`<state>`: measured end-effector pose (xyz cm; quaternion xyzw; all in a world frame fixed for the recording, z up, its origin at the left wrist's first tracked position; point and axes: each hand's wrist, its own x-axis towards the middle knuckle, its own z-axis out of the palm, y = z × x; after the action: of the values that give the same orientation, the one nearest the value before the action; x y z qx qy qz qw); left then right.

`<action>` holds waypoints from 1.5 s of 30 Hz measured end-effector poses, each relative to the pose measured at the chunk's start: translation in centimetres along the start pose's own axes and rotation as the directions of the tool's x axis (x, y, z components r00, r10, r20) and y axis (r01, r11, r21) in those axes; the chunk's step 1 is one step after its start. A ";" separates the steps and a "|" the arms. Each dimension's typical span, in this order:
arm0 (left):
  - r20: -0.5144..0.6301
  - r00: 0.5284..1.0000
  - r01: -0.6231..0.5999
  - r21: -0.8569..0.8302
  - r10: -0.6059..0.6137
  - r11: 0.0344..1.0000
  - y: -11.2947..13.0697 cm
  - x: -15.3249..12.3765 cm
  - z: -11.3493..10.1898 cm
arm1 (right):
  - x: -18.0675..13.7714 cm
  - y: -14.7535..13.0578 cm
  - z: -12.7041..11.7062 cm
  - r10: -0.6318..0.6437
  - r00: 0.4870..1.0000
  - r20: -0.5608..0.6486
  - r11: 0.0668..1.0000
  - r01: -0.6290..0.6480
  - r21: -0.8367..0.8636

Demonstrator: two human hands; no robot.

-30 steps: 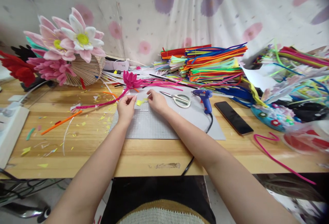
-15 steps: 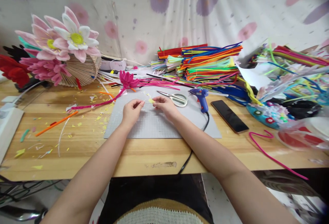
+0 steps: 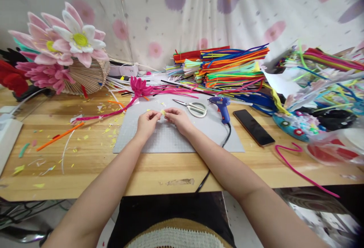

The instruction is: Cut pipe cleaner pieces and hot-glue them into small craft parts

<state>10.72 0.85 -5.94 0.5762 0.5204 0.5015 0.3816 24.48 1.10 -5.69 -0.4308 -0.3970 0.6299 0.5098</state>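
Observation:
My left hand (image 3: 147, 121) and my right hand (image 3: 177, 118) meet over the grey cutting mat (image 3: 176, 138), fingers pinched together on a small yellow piece (image 3: 163, 113) between them. Just beyond the hands lies a magenta pipe-cleaner flower (image 3: 139, 85) with a long stem running left. White-handled scissors (image 3: 193, 107) lie to the right of my right hand, and a blue glue gun (image 3: 222, 107) stands past them.
A black phone (image 3: 253, 127) lies right of the mat. Stacks of coloured pipe cleaners (image 3: 227, 68) fill the back. Big pink flowers (image 3: 62, 47) stand in a basket at the back left. Yellow scraps (image 3: 110, 131) and an orange pipe cleaner (image 3: 59, 136) litter the wooden table (image 3: 159, 172).
Both hands came closer together and slightly nearer me, lifting the small yellow piece off the mat; their fingertips now almost touch.

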 end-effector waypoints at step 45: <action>-0.023 0.992 0.117 -0.193 -0.124 0.974 0.9 0.0 0.1 | -0.4 -0.4 0.0 -0.002 1.000 0.025 0.999 0.003 -0.041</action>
<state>11.01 0.72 -5.07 0.4954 0.5106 0.5350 0.4558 24.61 0.73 -5.21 -0.4329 -0.4169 0.6261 0.4967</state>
